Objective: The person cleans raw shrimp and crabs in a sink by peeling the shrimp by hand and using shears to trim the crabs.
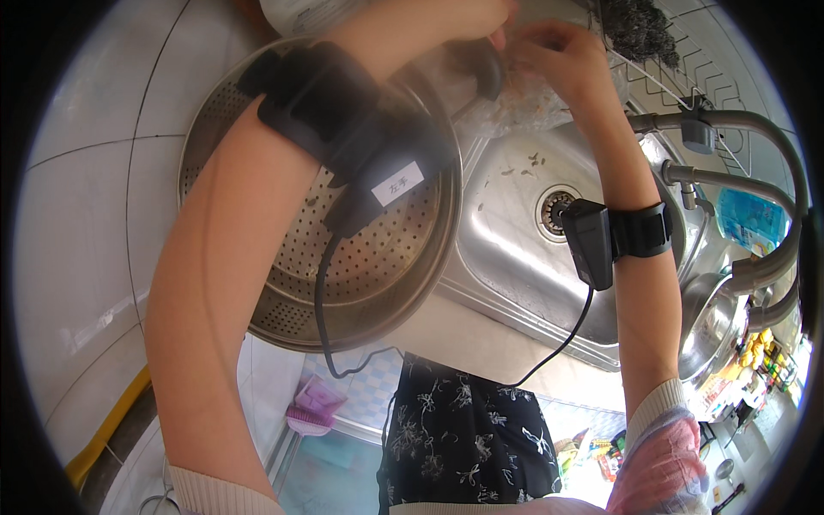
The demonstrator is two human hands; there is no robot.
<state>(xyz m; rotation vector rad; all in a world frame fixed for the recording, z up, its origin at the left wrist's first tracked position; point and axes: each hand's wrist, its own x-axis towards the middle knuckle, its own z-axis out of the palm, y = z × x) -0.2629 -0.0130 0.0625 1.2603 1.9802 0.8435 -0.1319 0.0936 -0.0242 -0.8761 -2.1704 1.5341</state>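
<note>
At the top of the head view, my left hand (484,19) is partly cut off by the picture's edge, with its fingertips close to my right hand (561,55). My right hand has its fingers bent toward the left one and is blurred. Just under both hands lies a crumpled clear plastic bag (524,109) with small orange-brown bits in it. A curved black handle (490,69) shows beside the bag. Whether either hand holds anything is not plain. Below my left forearm is a large perforated steel colander or steamer (360,270) with a few small bits inside.
A steel sink (508,238) has scraps near its drain (555,212). Steel faucet pipes (753,122), a wire rack (695,64) with dark scouring material (640,29), and a steel bowl (705,322) stand on the right. White tiled wall (84,212) bounds the left. Cables hang from both wrist devices.
</note>
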